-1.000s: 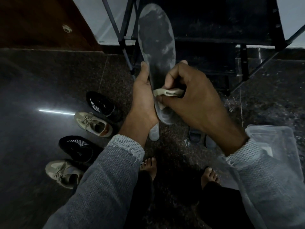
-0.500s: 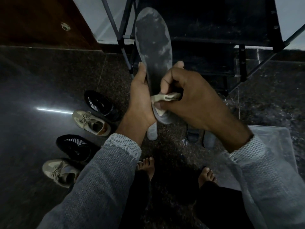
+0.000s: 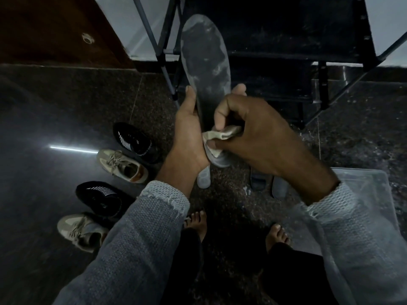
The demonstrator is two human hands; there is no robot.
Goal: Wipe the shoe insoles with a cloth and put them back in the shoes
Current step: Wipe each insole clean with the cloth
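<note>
Head view: the long grey dusty insole (image 3: 204, 69) is still gripped by the left hand (image 3: 189, 137), while the crumpled beige cloth (image 3: 217, 137), pinched by the right hand (image 3: 253, 133), is now pressed lower toward its heel.

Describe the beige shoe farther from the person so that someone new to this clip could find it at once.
Four shoes stand in a slanted row on the dark polished floor, to the left of the left hand. The far beige shoe is second from the top, just below the reflected light streak. Black striped shoes flank it, and unlike the near beige shoe it shows an orange lining.
</note>
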